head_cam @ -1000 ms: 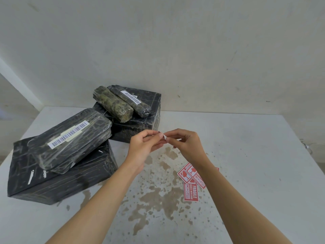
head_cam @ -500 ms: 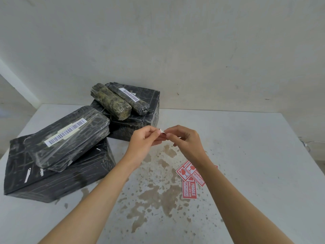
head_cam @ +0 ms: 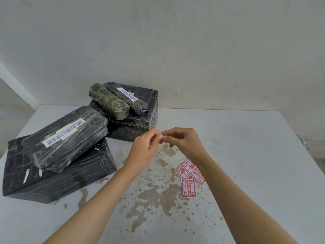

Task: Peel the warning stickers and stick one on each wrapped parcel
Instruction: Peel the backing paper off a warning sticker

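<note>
My left hand (head_cam: 145, 149) and my right hand (head_cam: 184, 143) meet fingertip to fingertip above the table, both pinching a small sticker (head_cam: 163, 137) of which only a white sliver shows. Red and white FRAGILE stickers (head_cam: 189, 188) lie in a loose heap on the table under my right forearm. Several black wrapped parcels stand at the left: a large flat box (head_cam: 70, 176), a flat parcel with a barcode (head_cam: 68, 136) lying on it, a box (head_cam: 139, 122) behind, and two rolls (head_cam: 109, 101) (head_cam: 129, 99) on that box.
The white table (head_cam: 246, 155) is stained brown in the middle. A bare wall (head_cam: 175, 50) runs along its far edge. The table's right side holds nothing but the sticker heap.
Both hands stay together on the sticker, fingers shifting slightly. The view has tilted a little; nothing on the table has moved.
</note>
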A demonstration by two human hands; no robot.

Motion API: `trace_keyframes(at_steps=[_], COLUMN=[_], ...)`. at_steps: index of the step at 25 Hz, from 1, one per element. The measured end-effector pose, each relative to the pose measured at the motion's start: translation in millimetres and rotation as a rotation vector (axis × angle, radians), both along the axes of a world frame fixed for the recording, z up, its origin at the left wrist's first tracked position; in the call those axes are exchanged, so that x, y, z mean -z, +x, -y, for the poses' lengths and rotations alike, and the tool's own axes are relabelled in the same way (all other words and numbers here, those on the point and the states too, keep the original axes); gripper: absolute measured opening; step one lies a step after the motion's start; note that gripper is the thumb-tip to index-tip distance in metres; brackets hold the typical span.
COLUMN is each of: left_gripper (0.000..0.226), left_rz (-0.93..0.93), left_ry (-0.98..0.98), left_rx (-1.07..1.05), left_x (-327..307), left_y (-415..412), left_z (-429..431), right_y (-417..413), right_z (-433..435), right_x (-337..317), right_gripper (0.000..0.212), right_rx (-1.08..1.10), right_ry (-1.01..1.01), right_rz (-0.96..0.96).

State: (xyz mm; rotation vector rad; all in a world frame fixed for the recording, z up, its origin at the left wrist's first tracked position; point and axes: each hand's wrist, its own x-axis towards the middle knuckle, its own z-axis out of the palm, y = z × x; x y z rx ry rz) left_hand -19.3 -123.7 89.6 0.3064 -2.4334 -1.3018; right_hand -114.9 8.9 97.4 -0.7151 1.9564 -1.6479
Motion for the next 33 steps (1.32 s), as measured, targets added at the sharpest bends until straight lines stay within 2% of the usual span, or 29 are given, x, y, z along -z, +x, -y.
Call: trace_keyframes(at_steps=[8,9,12,14,21,26,33], left_gripper=[0.013,0.015,0.023,0.022,0.010,0.009,0.006], left_rz=[0.054,0.060,0.099,0.158,0.309,0.387,0.386], left_ry=[0.238,0.376,0.994,1.124,1.007,1.000,0.885], left_rx=[-0.012,-0.031,-0.139,-0.181,-0.210,-0.233,-0.234], left_x=[1.3,0.9,-5.6,-8.3,-17.2,-24.9,-31.1], left_y=[3.0,2.4,-0.1,-2.1,-7.3,-12.1,-18.6], left_z=[-1.7,-2.3,-3.9,-1.3,6.9,7.9,8.6], right_y=[-1.7,-1.8,0.0,1.6,6.6,7.5,8.8], right_z=[3.1,3.2,5.5,7.4,7.7,8.5,6.5], right_x=[0.3,0.8,1.3,1.3,0.4,0.4,2.5], right_gripper=[0.010,0.010,0.009,0.008,0.007,0.007,0.007], right_rx=[-0.032,-0.027,-0.005,0.003,0.002,0.013,0.075], right_ry=[0.039,0.039,0.042,0.049,0.101,0.112,0.096], right_rz=[-0.094,-0.105,-0.152,-0.177,-0.271,-0.347,-0.364])
